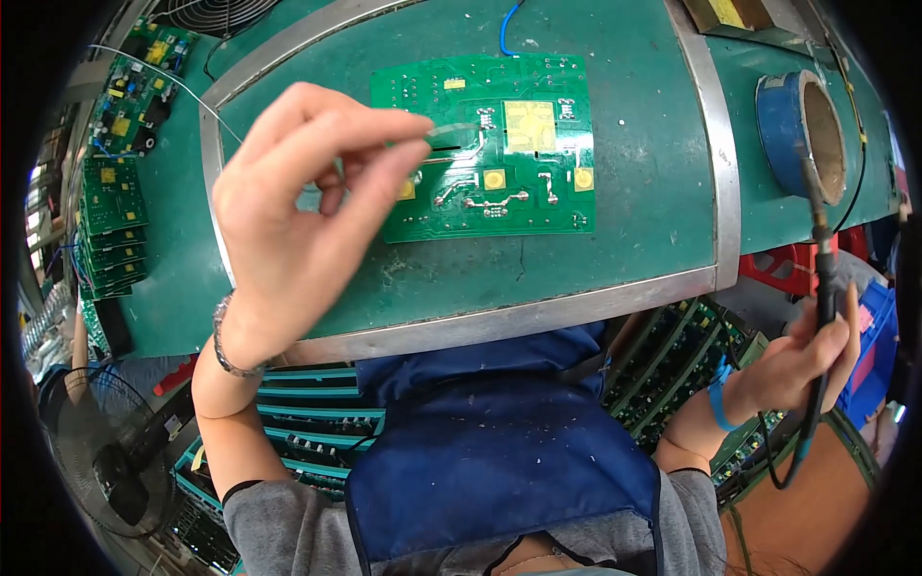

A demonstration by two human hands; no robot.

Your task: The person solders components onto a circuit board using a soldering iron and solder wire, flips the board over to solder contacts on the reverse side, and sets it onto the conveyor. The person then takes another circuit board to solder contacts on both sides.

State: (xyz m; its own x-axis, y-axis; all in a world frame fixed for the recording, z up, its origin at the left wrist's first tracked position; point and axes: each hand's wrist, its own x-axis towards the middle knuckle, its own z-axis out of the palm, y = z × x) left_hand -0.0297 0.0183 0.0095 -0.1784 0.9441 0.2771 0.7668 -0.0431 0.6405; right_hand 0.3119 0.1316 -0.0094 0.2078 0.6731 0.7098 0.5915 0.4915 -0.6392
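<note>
A green circuit board (413, 216) lies on the green bench top, its solder joints and yellow patches facing up. Over its left part my left hand (283, 211) is raised, thumb and forefinger pinched on a thin translucent strip (454, 130) that points right across the board. What the strip is I cannot make out. Off the bench's right side, my right hand (805, 360) grips a soldering iron (824, 274) by its dark handle. The iron stands nearly upright, with its tip in front of a blue tape roll (780, 134).
Metal strips (499, 324) edge the work surface. More circuit boards (113, 206) stand stacked at the left. Racks of boards (672, 370) sit below the bench near my lap. A black fan (110, 461) is at lower left, and a blue wire (505, 29) lies behind the board.
</note>
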